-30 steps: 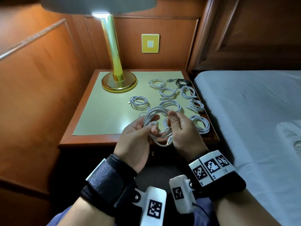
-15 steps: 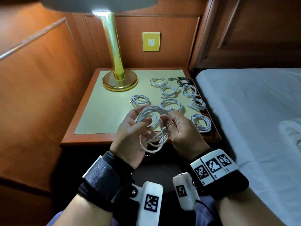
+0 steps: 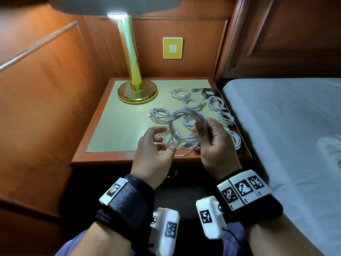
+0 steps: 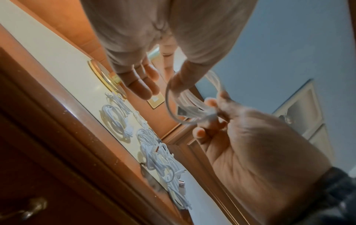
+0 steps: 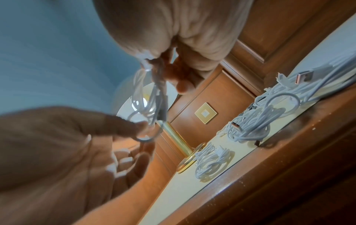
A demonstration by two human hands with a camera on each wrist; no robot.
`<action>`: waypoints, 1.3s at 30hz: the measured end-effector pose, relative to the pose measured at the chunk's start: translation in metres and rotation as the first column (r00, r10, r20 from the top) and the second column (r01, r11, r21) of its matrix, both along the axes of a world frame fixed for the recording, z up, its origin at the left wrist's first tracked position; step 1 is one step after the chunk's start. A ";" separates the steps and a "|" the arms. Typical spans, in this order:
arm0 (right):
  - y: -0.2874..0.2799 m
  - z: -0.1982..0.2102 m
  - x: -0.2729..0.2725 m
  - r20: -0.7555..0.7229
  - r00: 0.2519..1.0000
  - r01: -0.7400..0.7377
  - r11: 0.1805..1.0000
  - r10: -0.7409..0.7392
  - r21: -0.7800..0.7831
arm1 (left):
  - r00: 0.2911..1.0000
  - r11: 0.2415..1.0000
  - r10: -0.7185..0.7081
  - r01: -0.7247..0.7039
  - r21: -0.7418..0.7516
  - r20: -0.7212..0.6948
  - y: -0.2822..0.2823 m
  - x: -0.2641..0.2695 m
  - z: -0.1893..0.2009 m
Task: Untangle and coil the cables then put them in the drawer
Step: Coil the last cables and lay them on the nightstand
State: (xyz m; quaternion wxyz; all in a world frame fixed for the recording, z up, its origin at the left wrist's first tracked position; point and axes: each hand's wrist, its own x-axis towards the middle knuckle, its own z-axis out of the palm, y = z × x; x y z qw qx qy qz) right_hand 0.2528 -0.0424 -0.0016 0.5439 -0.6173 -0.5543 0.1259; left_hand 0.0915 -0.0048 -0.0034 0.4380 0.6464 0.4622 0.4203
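A person's hands work a loose coil of thin white charging cable (image 3: 181,130) in mid-air, just above the front edge of a red-brown wooden bedside table w/ pale green top (image 3: 114,126). The right hand (image 3: 215,145) has thumb and fingers curled round one side of the loop bundle, pinching the strands together. The left hand (image 3: 155,150) sits at the opposite side, fingers loosely spread and relaxed; the wrist views show its thumb and fingertips against a strand, but a firm pinch cannot be confirmed.

Approx. eight white coiled cables (image 3: 160,115) and one black coiled cable (image 3: 209,92) lie on the tabletop beside a brass lamp base (image 3: 137,92). The dark wooden drawer w/ metal pull (image 4: 32,207) below looks closed.

The cable appears light, limp and smooth: loops likely spring apart or slide if released. Best held where strands bunch, not by the plug ends.
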 end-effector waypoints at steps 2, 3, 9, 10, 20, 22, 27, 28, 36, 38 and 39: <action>0.000 0.004 0.005 -0.106 0.988 0.109 0.994 -0.111 -0.018 | 0.999 0.999 0.036 -0.036 -0.021 0.004 0.004 -0.004 -0.003; 0.000 0.006 0.007 -0.154 0.977 0.145 0.989 -0.149 -0.035 | 0.999 0.998 0.045 -0.045 -0.035 0.012 0.004 -0.006 -0.003; -0.001 0.008 0.004 -0.189 0.971 0.140 0.989 -0.147 -0.049 | 0.983 0.989 0.039 -0.013 -0.145 0.178 -0.004 0.004 0.003; -0.001 0.007 0.002 -0.167 0.976 0.133 0.990 -0.138 -0.041 | 0.976 0.988 0.045 -0.011 -0.157 0.213 -0.005 0.005 0.005; -0.002 0.012 0.001 -0.261 0.963 0.061 0.998 -0.066 -0.028 | 0.996 0.995 -0.080 0.078 0.060 0.034 -0.012 0.007 0.008; -0.002 0.013 0.000 -0.251 0.967 0.053 0.999 -0.054 -0.011 | 0.997 0.997 -0.077 0.076 0.022 0.031 -0.013 0.009 0.004; -0.002 0.010 -0.006 -0.330 0.944 -0.002 1.000 0.000 -0.004 | 0.978 0.989 -0.035 0.063 -0.132 0.203 -0.015 0.015 0.006; -0.002 0.009 -0.006 -0.360 0.933 -0.020 1.000 0.011 -0.019 | 0.964 0.984 -0.018 0.064 -0.165 0.265 -0.015 0.015 0.007; -0.001 0.005 -0.006 -0.477 0.878 -0.115 0.986 0.045 -0.119 | 0.795 0.892 0.128 0.170 -0.419 0.593 -0.013 0.018 0.019; -0.003 0.005 -0.007 -0.465 0.883 -0.152 0.977 0.066 -0.151 | 0.780 0.888 0.157 0.157 -0.432 0.606 -0.013 0.019 0.019; -0.004 0.005 -0.008 -0.459 0.885 -0.166 0.972 0.074 -0.164 | 0.778 0.889 0.165 0.149 -0.433 0.607 -0.013 0.020 0.019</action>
